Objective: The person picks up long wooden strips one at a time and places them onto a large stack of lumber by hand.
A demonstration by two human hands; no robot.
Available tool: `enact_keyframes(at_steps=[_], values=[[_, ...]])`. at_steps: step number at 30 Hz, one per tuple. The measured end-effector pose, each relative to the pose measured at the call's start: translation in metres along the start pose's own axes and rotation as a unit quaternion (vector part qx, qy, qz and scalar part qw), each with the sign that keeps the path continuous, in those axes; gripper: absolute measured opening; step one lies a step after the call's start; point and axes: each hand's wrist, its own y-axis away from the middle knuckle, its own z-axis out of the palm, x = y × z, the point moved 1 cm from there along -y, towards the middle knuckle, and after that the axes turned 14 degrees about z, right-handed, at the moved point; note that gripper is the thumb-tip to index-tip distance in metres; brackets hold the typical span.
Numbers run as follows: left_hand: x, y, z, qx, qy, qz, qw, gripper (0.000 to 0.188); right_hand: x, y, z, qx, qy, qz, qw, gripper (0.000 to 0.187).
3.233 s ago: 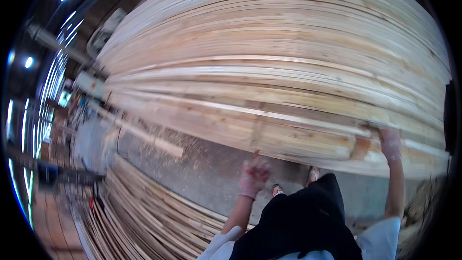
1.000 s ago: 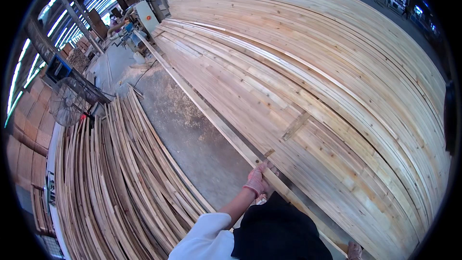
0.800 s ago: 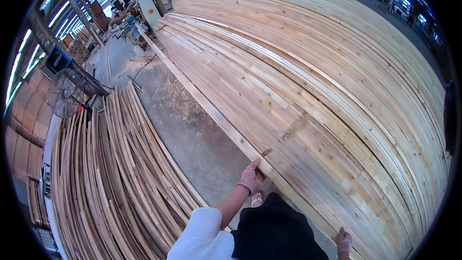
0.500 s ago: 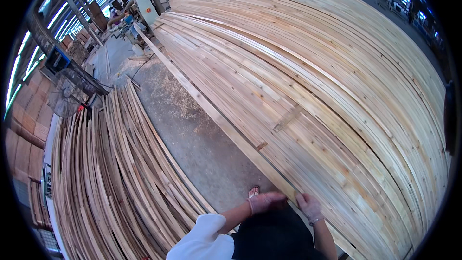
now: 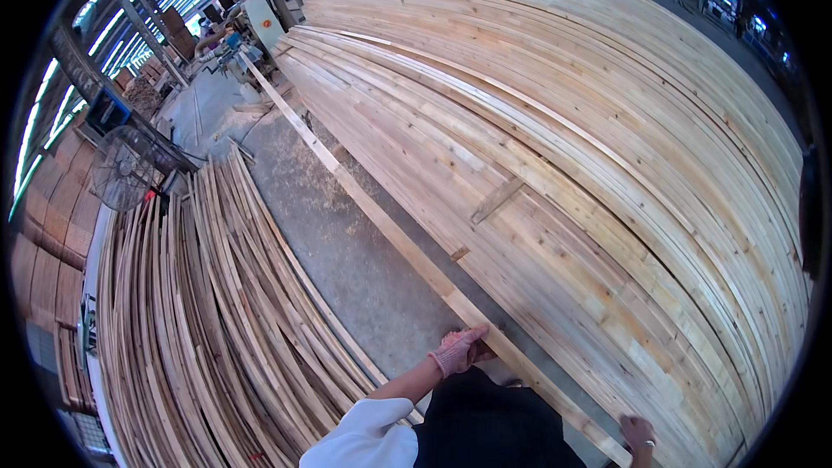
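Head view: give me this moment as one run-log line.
left hand: holding long board | right hand: by its near part, contact unclear | plank stack: right of long board | wood strips: left

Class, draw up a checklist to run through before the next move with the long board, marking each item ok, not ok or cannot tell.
1. Left hand gripping the long board: ok, closed around it.
2. Right hand gripping the board: cannot tell; it is close to the near end, but contact is unclear.
3. Board apart from the big lumber stack beside the left hand: ok, a gap shows.
4. Floor free of sawdust: not ok.
5. Far end supported near the pale cabinet: cannot tell, too small.
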Motion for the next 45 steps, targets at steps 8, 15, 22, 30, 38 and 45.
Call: enact_keyframes(at_steps=[8,15,22,30,38,45], values=[[0.074,0.016,0.016,-0.132,-0.190,-0.013,0.973,0.047,0.155,0.057,-0.009,0.124,-0.041,0.108,0.985,0.054],[0.214,-0.053,-0.024,-0.081,-0.128,0.129,0.980,0.047,-0.024,0.098,-0.061,0.106,-0.127,0.037,0.985,0.037],[0.342,-0.131,-0.085,-0.022,-0.051,0.208,0.977,0.049,-0.195,0.100,-0.071,0.213,-0.190,0.041,0.957,0.055],[0.402,-0.147,-0.123,-0.039,0.000,0.289,0.957,0.043,-0.385,0.102,-0.053,0.199,-0.155,-0.092,0.963,0.049],[0.186,-0.071,-0.048,-0.330,-0.039,-0.155,0.930,0.044,-0.524,0.120,-0.042,-0.047,-0.209,-0.263,0.941,0.048],[0.196,-0.106,-0.067,-0.203,-0.071,-0.031,0.976,0.030,-0.531,0.112,-0.027,0.039,-0.056,-0.396,0.916,0.044]])
